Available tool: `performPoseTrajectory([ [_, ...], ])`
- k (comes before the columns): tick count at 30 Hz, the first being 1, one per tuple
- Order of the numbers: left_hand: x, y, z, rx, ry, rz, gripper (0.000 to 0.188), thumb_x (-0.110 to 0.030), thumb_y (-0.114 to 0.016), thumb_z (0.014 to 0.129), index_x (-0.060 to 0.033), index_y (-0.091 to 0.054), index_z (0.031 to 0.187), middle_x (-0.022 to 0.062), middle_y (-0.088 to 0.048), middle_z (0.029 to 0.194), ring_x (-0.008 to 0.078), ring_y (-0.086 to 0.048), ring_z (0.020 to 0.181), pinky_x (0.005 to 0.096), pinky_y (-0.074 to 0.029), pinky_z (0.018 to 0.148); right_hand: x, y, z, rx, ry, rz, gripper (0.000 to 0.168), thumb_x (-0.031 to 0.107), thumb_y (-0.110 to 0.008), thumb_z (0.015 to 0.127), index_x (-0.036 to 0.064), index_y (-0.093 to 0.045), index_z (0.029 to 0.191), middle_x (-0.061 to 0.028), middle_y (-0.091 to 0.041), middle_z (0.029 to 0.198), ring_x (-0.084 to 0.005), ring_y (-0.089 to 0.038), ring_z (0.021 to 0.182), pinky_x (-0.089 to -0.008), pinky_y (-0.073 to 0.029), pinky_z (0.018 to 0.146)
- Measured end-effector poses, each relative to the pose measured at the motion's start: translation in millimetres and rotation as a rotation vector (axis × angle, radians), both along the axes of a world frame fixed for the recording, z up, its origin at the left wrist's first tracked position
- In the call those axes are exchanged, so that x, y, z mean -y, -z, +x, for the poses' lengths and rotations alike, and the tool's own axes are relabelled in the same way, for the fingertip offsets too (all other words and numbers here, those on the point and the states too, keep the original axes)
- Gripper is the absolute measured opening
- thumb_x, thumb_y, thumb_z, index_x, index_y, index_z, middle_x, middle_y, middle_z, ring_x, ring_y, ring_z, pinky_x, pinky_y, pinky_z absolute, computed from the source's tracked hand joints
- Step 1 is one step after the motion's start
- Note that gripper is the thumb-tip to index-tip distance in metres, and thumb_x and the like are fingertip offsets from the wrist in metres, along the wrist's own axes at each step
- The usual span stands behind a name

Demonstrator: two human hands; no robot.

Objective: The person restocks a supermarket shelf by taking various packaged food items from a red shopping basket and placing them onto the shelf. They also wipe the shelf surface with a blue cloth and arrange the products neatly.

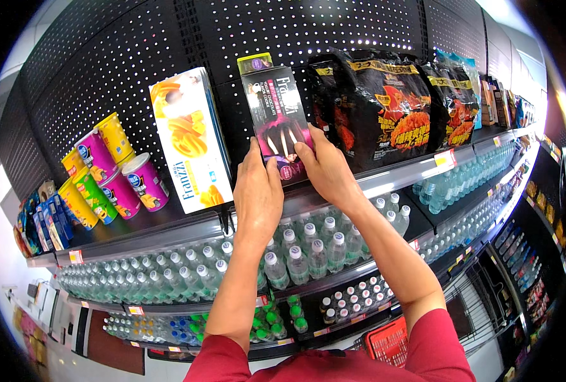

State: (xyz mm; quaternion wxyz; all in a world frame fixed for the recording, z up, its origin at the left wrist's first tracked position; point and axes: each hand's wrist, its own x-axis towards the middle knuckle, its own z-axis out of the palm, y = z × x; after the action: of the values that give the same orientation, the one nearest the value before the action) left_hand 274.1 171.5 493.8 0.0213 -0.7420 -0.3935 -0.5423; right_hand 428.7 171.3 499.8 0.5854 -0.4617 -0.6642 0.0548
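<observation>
A black and pink Franzzi cookie box (276, 110) stands upright on the top shelf, steadied between my two hands. My left hand (259, 191) presses along its lower left side, fingers pointing up. On its lower right edge sits my right hand (328, 164), with the thumb across the front. A green-topped box (255, 63) shows behind it, mostly hidden. Just left of my left hand stands a white cookie box (190, 138) with orange pictures. Black noodle bags (383, 110) stand to the right, near my right hand.
Stacked snack canisters (104, 172) stand farther left on the shelf. A black perforated back panel (135, 43) rises behind. Below are rows of clear drink bottles (307, 258). At lower right are a red shopping basket (389, 341) and a wire cart (479, 305).
</observation>
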Motion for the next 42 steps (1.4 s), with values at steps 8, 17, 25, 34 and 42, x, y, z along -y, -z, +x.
performPoseTrajectory([
  [8,-0.1,0.9,-1.1,-0.007,-0.023,0.012,0.048,-0.012,-0.050,0.103,0.0136,-0.043,0.142,0.0287,-0.061,0.127,0.0434,-0.059,0.112,0.0492,-0.050,0.095,4.3,-2.1,-0.7,0.021,0.029,-0.019,0.045,0.025,-0.052,0.103,-0.008,-0.053,0.134,-0.0332,-0.069,0.102,-0.0485,-0.066,0.100,-0.0515,-0.051,0.088],
  [17,3.5,-1.2,4.0,-0.014,-0.072,-0.067,0.050,-0.014,-0.050,0.103,0.0128,-0.042,0.144,0.0288,-0.063,0.121,0.0420,-0.061,0.107,0.0496,-0.051,0.090,4.2,3.2,-3.0,0.071,0.134,0.009,0.046,0.027,-0.052,0.103,-0.008,-0.054,0.134,-0.0314,-0.070,0.096,-0.0482,-0.068,0.093,-0.0542,-0.052,0.083],
  [25,3.6,4.5,3.1,-0.007,-0.078,-0.039,0.051,-0.015,-0.049,0.104,0.0122,-0.040,0.146,0.0318,-0.063,0.113,0.0452,-0.063,0.101,0.0503,-0.052,0.087,3.0,7.8,-3.9,0.054,0.106,0.034,0.047,0.026,-0.052,0.103,-0.009,-0.052,0.135,-0.0329,-0.069,0.099,-0.0495,-0.066,0.097,-0.0541,-0.051,0.087],
  [34,4.2,5.4,8.1,0.026,-0.086,-0.034,0.049,-0.018,-0.047,0.105,0.0092,-0.042,0.146,0.0314,-0.063,0.119,0.0465,-0.061,0.107,0.0522,-0.049,0.093,3.1,2.1,-0.7,0.032,0.096,-0.041,0.042,0.026,-0.053,0.103,-0.005,-0.057,0.131,-0.0327,-0.068,0.106,-0.0491,-0.065,0.105,-0.0515,-0.050,0.090],
  [42,8.4,-0.1,2.1,-0.012,-0.097,-0.079,0.053,-0.013,-0.054,0.100,0.0166,-0.040,0.142,0.0302,-0.064,0.120,0.0426,-0.063,0.109,0.0484,-0.055,0.088,10.2,-3.9,-5.9,0.053,0.092,-0.064,0.036,0.024,-0.052,0.104,-0.003,-0.060,0.127,-0.0306,-0.069,0.104,-0.0477,-0.066,0.104,-0.0485,-0.050,0.088],
])
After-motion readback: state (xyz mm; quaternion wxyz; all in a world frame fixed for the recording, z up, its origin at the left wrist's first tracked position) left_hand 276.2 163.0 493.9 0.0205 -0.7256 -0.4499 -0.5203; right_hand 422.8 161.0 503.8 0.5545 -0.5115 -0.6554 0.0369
